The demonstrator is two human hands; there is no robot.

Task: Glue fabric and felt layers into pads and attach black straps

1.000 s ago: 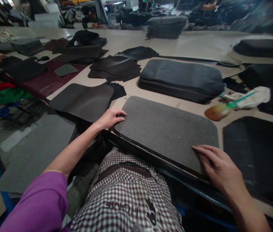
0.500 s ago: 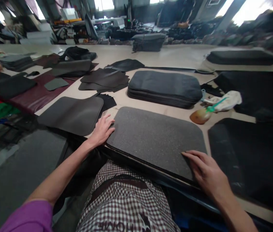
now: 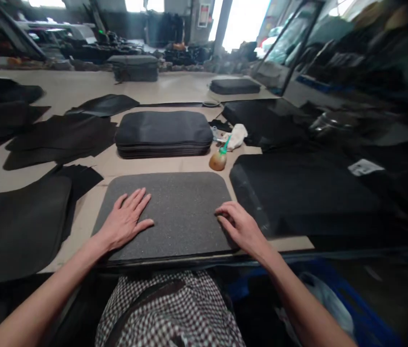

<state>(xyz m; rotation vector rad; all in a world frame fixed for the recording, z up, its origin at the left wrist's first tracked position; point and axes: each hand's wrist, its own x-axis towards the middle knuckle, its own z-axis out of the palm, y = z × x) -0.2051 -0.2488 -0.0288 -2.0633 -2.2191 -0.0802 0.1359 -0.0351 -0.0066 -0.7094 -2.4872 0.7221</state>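
Note:
A grey speckled foam pad (image 3: 178, 207) with rounded corners lies flat at the near edge of the beige table (image 3: 175, 91). My left hand (image 3: 126, 219) rests palm down on the pad's left half, fingers spread. My right hand (image 3: 238, 226) lies on the pad's right edge with fingers slightly curled, holding nothing. Behind the pad sits a stack of dark padded panels (image 3: 163, 132).
A brown glue bottle with a green nozzle (image 3: 219, 159) and a white rag (image 3: 236, 136) lie right of the stack. A large black sheet (image 3: 305, 193) covers the right side. Dark leather pieces (image 3: 59, 137) and a grey panel (image 3: 16, 226) lie at left.
My view has swung to the right, so the pad now sits centred. My left hand moved from the pad's left corner onto its top surface. My right hand stays at the right edge.

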